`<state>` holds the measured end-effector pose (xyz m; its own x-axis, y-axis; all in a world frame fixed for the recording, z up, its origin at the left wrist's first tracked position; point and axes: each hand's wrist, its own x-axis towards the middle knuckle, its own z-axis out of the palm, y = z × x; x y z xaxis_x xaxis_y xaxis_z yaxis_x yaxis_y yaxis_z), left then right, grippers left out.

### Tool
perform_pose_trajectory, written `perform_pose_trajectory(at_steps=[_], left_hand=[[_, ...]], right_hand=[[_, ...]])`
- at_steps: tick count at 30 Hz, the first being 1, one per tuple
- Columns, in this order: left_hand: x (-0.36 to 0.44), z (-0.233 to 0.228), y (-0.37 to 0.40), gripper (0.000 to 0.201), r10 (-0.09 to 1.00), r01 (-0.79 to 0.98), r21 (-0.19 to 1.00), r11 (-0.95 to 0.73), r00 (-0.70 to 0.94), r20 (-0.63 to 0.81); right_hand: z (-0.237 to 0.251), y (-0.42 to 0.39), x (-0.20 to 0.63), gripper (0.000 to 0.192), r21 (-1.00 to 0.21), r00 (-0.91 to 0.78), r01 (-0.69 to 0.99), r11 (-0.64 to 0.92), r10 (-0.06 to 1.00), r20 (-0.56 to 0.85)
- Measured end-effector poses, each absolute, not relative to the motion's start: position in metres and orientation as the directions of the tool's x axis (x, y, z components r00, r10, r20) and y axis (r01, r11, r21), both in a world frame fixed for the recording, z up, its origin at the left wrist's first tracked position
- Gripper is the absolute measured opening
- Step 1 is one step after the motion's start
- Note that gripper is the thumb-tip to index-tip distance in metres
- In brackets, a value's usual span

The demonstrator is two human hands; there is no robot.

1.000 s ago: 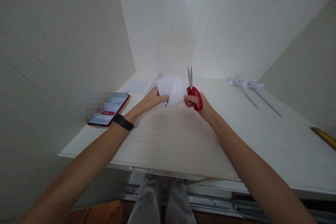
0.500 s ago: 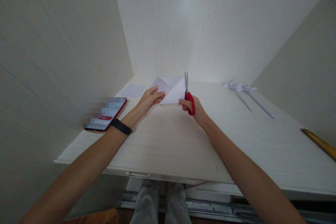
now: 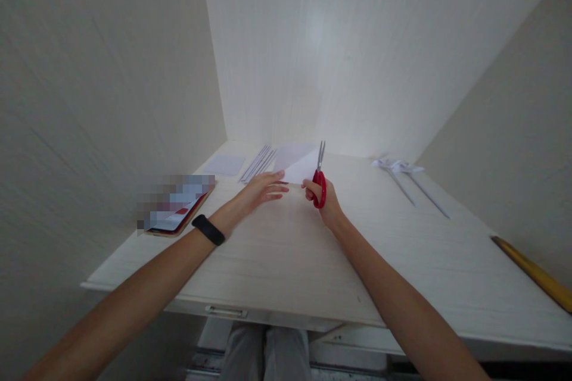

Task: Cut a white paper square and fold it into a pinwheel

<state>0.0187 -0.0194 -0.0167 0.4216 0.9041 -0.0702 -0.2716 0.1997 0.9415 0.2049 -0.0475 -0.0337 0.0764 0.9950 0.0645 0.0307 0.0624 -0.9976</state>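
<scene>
the right hand (image 3: 322,197) is closed around the red handles of the scissors (image 3: 319,181). the thin metal blades point up and away, toward the back wall, and they look nearly closed. the same hand also pinches the near corner of a white paper (image 3: 298,165), which lies close to the back edge of the worktop (image 3: 286,250), about in the middle.

the left hand (image 3: 263,188) lies flat and open on the worktop, just beside the paper on its left. its fingertips reach the paper's near edge. a black band (image 3: 208,229) sits on that wrist. the two hands are near each other but do not touch.

a bunch of thin paper strips (image 3: 258,162) lies left of the paper, near the back edge. a small white square (image 3: 224,164) lies in the back left corner. a phone (image 3: 174,214) in a red case rests by the left edge. two long paper sticks with folded tops (image 3: 404,175) lie toward the back right. a yellow ruler (image 3: 534,272) lies at the right edge.
</scene>
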Motion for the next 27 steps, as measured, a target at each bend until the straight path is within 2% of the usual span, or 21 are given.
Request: perform_pose_trajectory(at_steps=[5, 11, 14, 19, 27], left_hand=[[0.029, -0.02, -0.029, 0.032, 0.902, -0.288, 0.93, 0.228, 0.422, -0.091], [0.045, -0.014, -0.047, 0.026, 0.959, -0.449, 0.87, 0.203, 0.271, -0.084], [0.049, 0.0, -0.07, 0.022, 0.968, -0.496, 0.851, 0.172, 0.245, -0.052], [0.051, 0.033, -0.111, 0.018, 0.974, -0.515, 0.853, 0.09, 0.223, 0.032], [0.033, 0.083, -0.193, 0.017, 0.971, -0.394, 0.913, -0.111, 0.151, 0.183]], right_hand=[[-0.032, -0.05, 0.201, 0.035, -1.0, 0.057, 0.029, 0.001, 0.998, 0.003], [-0.02, -0.069, 0.188, 0.035, -1.0, 0.026, 0.01, -0.015, 1.0, -0.015], [-0.008, -0.089, 0.181, 0.035, -0.999, 0.029, -0.024, 0.022, 0.999, 0.021], [0.022, -0.127, 0.17, 0.023, -0.983, 0.053, -0.115, 0.144, 0.989, 0.139], [0.063, -0.219, 0.166, 0.041, -0.93, 0.061, -0.268, 0.253, 0.967, 0.246]])
